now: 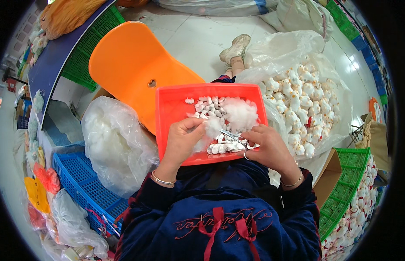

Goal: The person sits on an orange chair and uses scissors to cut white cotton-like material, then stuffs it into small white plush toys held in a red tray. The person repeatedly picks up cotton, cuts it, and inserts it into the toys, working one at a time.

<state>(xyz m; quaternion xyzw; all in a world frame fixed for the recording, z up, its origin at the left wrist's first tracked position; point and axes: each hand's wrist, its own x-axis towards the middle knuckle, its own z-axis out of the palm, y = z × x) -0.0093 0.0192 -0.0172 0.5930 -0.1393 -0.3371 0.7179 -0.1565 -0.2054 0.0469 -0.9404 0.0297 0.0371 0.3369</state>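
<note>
A red plastic tray [167, 98] rests on my lap. Inside it lie several small white stuffed pieces [209, 104] and a loose heap of white stuffing [241, 112]. Thumb and fingers of my left hand [185, 135] pinch a tuft of white stuffing [212, 127] over the tray's middle; whether a small piece is also between them is hidden. My right hand [266, 145] is closed on silver ring-handled forceps [230, 135], with fingers at the rings. Their tips point left and reach the tuft beside my left fingers.
Left of the tray are an orange chair [128, 65], a clear bag of stuffing [109, 143] and a blue crate [87, 185]. On the right stand a large clear bag of white plush toys [304, 102] and a green crate [346, 187]. A shoe [235, 48] shows ahead.
</note>
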